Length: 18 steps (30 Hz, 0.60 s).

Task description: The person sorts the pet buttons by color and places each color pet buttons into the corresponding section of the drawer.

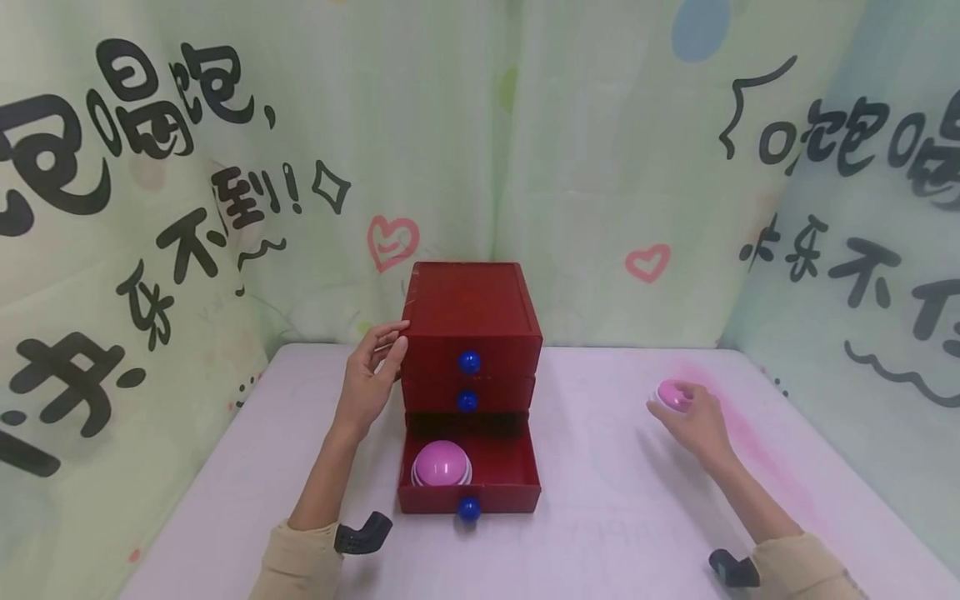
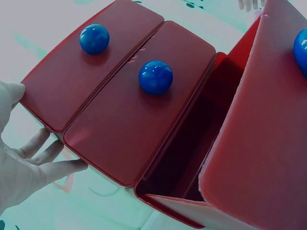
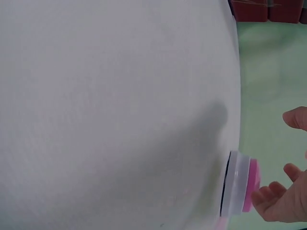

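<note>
A dark red drawer cabinet [image 1: 472, 298] with blue round knobs stands on the table. Its bottom drawer [image 1: 506, 498] is pulled out, with a pink-domed push button [image 1: 441, 463] on a white base inside, at the left. My left hand [image 1: 367, 383] rests against the cabinet's left side, its fingers fairly straight and the thumb near the front edge, as the left wrist view also shows. Out to the right, my right hand [image 1: 699, 427] is at a second pink-domed push button [image 3: 236, 184] on the table. In the right wrist view its fingertips are by the pink top, the thumb apart.
The cabinet's upper two drawers [image 2: 129, 110] are closed. Pale curtains [image 1: 585, 167] with black writing and pink hearts hang behind and on both sides of the white table [image 1: 600, 500]. Black wrist-worn devices [image 1: 363, 533] sit at both sleeves.
</note>
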### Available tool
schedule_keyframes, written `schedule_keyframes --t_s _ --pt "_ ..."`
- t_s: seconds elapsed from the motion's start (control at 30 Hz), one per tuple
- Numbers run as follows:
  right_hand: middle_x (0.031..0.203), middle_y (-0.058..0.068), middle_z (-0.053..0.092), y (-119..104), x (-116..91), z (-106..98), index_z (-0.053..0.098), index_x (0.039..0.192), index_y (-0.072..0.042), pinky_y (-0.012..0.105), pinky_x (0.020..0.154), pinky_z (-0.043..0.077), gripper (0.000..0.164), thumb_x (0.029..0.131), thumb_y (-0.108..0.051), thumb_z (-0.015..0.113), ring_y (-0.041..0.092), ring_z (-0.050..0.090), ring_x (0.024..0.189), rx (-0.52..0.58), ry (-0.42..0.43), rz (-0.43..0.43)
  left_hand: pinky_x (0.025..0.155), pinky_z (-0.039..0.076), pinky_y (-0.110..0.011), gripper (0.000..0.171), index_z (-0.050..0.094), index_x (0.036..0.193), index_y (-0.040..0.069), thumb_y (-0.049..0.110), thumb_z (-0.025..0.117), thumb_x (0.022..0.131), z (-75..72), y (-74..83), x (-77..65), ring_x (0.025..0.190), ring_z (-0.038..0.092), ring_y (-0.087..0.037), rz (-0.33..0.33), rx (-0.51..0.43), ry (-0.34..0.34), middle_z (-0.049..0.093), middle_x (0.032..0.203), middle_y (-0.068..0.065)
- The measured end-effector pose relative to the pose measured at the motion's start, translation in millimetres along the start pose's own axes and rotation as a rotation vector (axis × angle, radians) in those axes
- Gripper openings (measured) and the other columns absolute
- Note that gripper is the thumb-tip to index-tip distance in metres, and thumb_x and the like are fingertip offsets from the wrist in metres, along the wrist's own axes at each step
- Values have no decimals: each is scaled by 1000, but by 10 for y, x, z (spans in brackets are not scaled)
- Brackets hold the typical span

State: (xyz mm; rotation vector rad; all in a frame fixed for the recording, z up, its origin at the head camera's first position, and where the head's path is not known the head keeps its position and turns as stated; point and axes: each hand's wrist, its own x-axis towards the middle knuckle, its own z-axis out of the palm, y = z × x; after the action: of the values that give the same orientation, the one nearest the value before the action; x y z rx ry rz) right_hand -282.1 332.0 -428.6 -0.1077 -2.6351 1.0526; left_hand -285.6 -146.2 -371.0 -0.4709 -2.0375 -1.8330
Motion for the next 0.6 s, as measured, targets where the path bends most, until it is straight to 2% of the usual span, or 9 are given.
schedule_keyframes --t_s 0.23,0.37,0.6 --pt "132 39 42 94 46 -9 38 141 16 65 98 45 74 95 -32 70 52 42 119 -88 12 33 89 60 -34 36 58 140 15 24 58 106 -2 22 -12 119 62 -27 -1 -4 0 57 131 -13" --pt "132 39 41 154 86 -34 37 141 16 65 97 47 75 95 -32 71 52 41 118 -99 -5 40 89 59 -32 36 58 140 15 25 57 106 -1 20 -15 120 62 -26 -1 -4 -1 57 131 -12" --pt "132 40 40 280 200 -76 38 140 17 65 100 44 79 93 -34 74 52 40 119 -99 -12 32 89 60 -33 36 58 141 16 26 58 106 0 12 -14 121 61 -26 -3 -2 -6 57 132 -12"
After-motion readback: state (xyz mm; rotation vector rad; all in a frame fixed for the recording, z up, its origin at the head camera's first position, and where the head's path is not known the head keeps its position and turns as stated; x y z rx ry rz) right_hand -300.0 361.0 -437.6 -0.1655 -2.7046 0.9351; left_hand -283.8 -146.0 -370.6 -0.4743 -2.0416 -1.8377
